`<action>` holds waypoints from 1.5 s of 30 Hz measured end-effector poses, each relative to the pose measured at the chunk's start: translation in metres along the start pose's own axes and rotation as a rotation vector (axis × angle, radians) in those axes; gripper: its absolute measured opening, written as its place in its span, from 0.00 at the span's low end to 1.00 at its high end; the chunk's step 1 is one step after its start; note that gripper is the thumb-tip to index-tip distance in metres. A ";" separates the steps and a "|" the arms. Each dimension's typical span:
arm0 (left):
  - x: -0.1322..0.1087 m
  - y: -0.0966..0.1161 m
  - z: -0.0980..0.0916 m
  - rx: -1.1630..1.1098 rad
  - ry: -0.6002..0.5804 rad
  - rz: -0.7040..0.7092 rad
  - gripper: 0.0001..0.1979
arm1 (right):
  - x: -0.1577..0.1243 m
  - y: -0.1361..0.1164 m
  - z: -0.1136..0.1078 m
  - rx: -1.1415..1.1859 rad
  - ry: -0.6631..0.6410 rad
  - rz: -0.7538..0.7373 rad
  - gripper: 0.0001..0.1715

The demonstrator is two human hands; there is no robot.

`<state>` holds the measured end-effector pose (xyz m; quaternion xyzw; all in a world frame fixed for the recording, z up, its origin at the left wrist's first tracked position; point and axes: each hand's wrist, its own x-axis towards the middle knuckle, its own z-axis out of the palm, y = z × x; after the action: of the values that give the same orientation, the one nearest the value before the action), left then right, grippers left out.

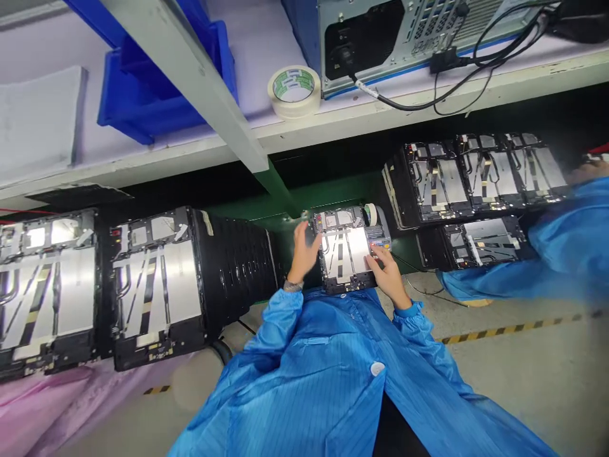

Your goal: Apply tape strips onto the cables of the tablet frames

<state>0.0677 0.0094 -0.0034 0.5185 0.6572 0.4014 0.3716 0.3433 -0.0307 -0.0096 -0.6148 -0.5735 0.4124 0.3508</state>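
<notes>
A black tablet-like device (346, 251) with its back open lies in front of me, showing silver plates and flat cables. My left hand (302, 249) rests against its left edge, fingers curved round the side. My right hand (384, 266) lies on its lower right corner, with fingers bent onto the surface near small coloured parts. Both arms wear blue sleeves. A small roll of tape (370, 214) stands just behind the device.
Stacks of similar open devices sit at the left (152, 285) and the right (476, 184). Another person's blue sleeve (547, 254) reaches in at the right. Above, a shelf holds a tape roll (294, 90), blue bins (157, 95) and a metal computer case (404, 38).
</notes>
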 end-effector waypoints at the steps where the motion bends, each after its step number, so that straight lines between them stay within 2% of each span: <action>1: -0.021 -0.003 0.006 -0.019 -0.027 -0.042 0.33 | -0.002 0.001 0.002 0.003 0.007 0.004 0.32; 4: -0.072 -0.003 0.023 -0.085 -0.152 -0.105 0.42 | -0.007 0.000 0.005 0.004 0.032 0.016 0.35; 6: -0.086 0.005 0.028 -0.118 -0.167 -0.121 0.45 | -0.009 -0.006 0.005 -0.019 0.047 -0.003 0.35; 8: -0.088 0.016 0.024 -0.148 -0.137 -0.119 0.44 | -0.011 -0.019 0.004 -0.054 0.048 -0.043 0.35; 11: -0.086 0.029 -0.003 -0.203 -0.075 -0.093 0.40 | -0.015 -0.046 0.010 -0.074 -0.022 -0.100 0.33; 13: -0.091 0.029 -0.029 -0.231 -0.008 -0.116 0.36 | -0.017 -0.065 0.022 -0.056 -0.134 -0.136 0.33; 17: -0.119 0.008 -0.075 -0.285 0.142 -0.278 0.36 | -0.017 -0.093 0.051 -0.030 -0.410 -0.222 0.31; 20: -0.136 -0.006 -0.091 -0.218 0.252 -0.334 0.37 | -0.012 -0.101 0.056 0.007 -0.505 -0.250 0.26; 23: -0.140 -0.003 -0.094 -0.114 0.318 -0.263 0.38 | -0.005 -0.099 0.040 0.061 -0.431 -0.196 0.21; 28: -0.132 0.023 -0.106 0.095 0.259 -0.136 0.35 | 0.004 -0.076 0.001 0.081 -0.256 -0.050 0.20; 31: -0.128 0.028 -0.110 0.204 0.266 -0.107 0.34 | 0.006 -0.054 -0.013 0.109 -0.169 0.016 0.21; 33: -0.124 0.020 -0.101 0.238 0.250 -0.129 0.34 | 0.006 -0.039 -0.018 0.134 -0.112 0.049 0.21; 35: -0.116 0.002 -0.085 0.271 0.210 -0.169 0.34 | 0.005 -0.026 -0.021 0.158 -0.063 0.088 0.22; 40: -0.091 -0.065 -0.047 0.214 0.208 -0.270 0.33 | 0.001 -0.008 -0.028 0.178 0.009 0.175 0.24; 45: -0.079 -0.121 -0.036 0.148 0.231 -0.324 0.33 | -0.002 0.002 -0.034 0.181 0.045 0.194 0.25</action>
<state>0.0037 -0.0899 -0.0936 0.3825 0.7980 0.3437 0.3143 0.3752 -0.0311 0.0033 -0.6425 -0.4636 0.4805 0.3760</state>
